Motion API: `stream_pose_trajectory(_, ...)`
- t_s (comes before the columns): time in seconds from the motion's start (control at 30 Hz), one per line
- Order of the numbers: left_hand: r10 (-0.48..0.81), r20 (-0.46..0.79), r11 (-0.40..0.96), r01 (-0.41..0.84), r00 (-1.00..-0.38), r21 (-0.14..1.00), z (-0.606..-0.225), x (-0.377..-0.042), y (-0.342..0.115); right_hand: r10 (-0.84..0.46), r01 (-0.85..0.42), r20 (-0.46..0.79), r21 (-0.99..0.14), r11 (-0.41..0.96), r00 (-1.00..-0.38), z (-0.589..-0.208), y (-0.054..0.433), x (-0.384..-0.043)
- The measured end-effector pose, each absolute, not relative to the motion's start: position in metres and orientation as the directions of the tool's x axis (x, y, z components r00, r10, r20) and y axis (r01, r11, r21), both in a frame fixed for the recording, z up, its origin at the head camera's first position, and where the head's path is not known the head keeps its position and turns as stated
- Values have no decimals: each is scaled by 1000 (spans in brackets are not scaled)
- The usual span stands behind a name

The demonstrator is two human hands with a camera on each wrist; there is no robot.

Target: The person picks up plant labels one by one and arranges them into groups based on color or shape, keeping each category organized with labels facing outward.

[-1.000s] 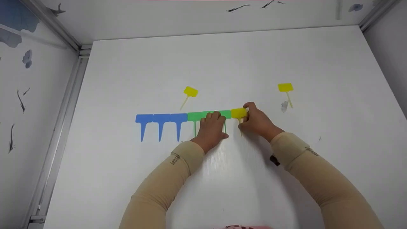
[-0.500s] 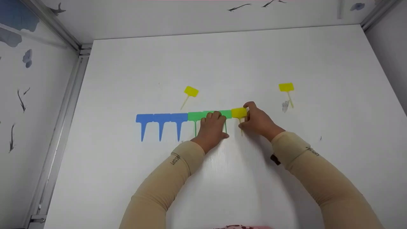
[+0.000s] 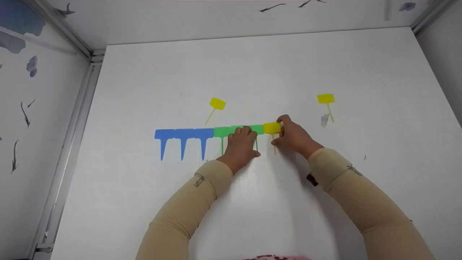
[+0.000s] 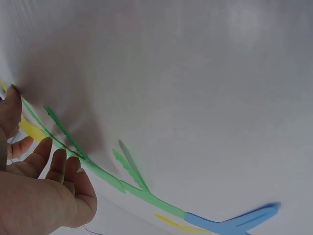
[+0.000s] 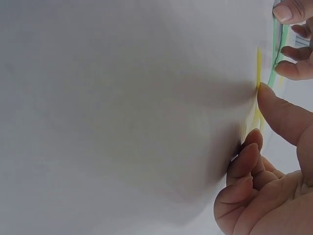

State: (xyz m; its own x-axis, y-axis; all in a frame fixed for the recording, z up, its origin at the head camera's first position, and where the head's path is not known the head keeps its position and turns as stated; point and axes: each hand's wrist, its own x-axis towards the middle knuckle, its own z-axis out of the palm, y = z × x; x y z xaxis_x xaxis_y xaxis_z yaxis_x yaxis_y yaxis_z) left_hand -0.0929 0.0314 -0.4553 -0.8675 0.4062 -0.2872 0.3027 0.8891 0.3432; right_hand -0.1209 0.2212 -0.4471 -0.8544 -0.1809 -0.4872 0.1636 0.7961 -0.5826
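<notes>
T-shaped plastic plant labels lie in a row in the head view. At the left are three blue labels (image 3: pixel 184 133), their stems pointing towards me. Green labels (image 3: pixel 221 132) continue the row, edge to edge. My left hand (image 3: pixel 239 148) rests its fingertips on the green heads, covering part of them, thumb apart from the fingers. At the row's right end sits a yellow label (image 3: pixel 270 128), its head against the last green one. My right hand (image 3: pixel 295 138) pinches it, index finger at the head's right corner and thumb (image 5: pixel 281 110) by the stem.
Beyond the row, a loose yellow label (image 3: pixel 217 104) lies tilted, and another yellow label (image 3: pixel 326 98) lies farther right beside a grey smudge (image 3: pixel 324 120). All rest on a white board (image 3: pixel 144 79). A metal frame rail (image 3: pixel 74 144) runs along its left side.
Both hands keep their places on the green and yellow labels. The head view shifts very slightly; otherwise the row and the loose labels stay put.
</notes>
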Motion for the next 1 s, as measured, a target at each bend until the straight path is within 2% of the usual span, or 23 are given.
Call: stream_pose_trajectory(1.0, 409, -303, 889, 300, -861, 347, -454, -93, 31, -183, 174, -534, -549, 818, -825, -444, 222, -125)
